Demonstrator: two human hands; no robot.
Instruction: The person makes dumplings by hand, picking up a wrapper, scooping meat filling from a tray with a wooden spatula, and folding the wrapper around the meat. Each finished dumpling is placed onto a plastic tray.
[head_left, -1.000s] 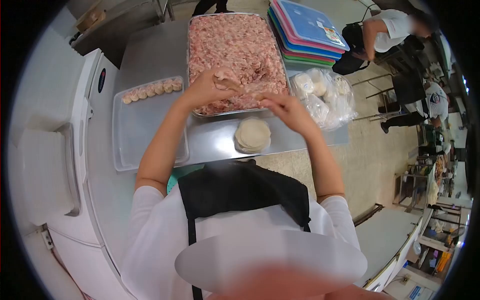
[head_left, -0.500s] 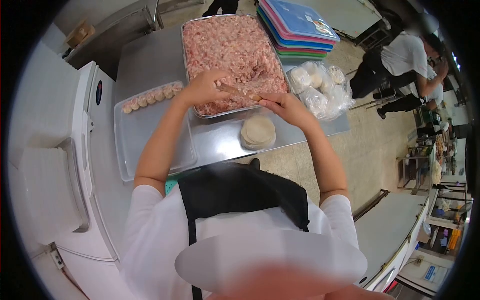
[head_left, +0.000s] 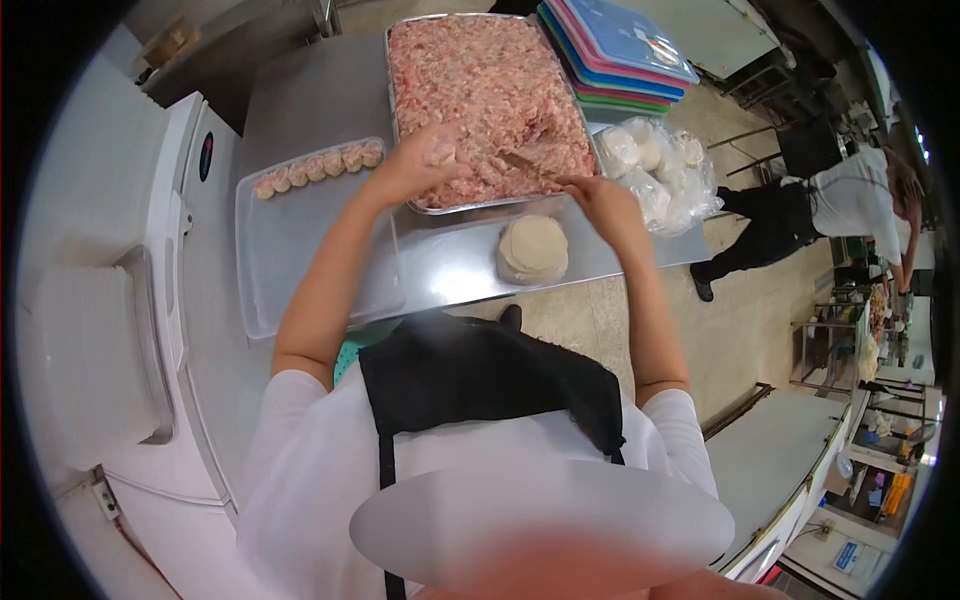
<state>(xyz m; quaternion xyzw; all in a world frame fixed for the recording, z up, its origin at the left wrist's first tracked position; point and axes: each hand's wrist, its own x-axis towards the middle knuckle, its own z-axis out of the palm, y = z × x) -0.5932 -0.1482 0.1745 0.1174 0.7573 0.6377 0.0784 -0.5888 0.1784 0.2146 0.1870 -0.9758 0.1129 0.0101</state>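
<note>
A large metal tray (head_left: 393,95) is full of pinkish minced meat (head_left: 470,80). Over its near left part, my left hand (head_left: 422,163) cups a pale wrapper with some meat on it, partly hidden by the fingers. My right hand (head_left: 608,208), at the tray's near right edge, grips a thin spatula (head_left: 522,163) whose far end is in the meat. Just in front of the tray lies a stack of round pale wrappers (head_left: 533,249). On the left, a clear plastic tray (head_left: 320,250) holds a row of several filled dumplings (head_left: 318,167) along its far side.
Stacked coloured lids (head_left: 625,50) are at the back right of the metal table (head_left: 300,95). Plastic bags with round white pieces (head_left: 655,170) sit beside the meat tray. A white refrigerator (head_left: 190,290) stands at the left. A person (head_left: 820,205) is standing farther off at the right.
The spatula has moved right, from my left hand into the meat. My hands are farther apart. The view has shifted slightly, and the person at the right has changed posture and position.
</note>
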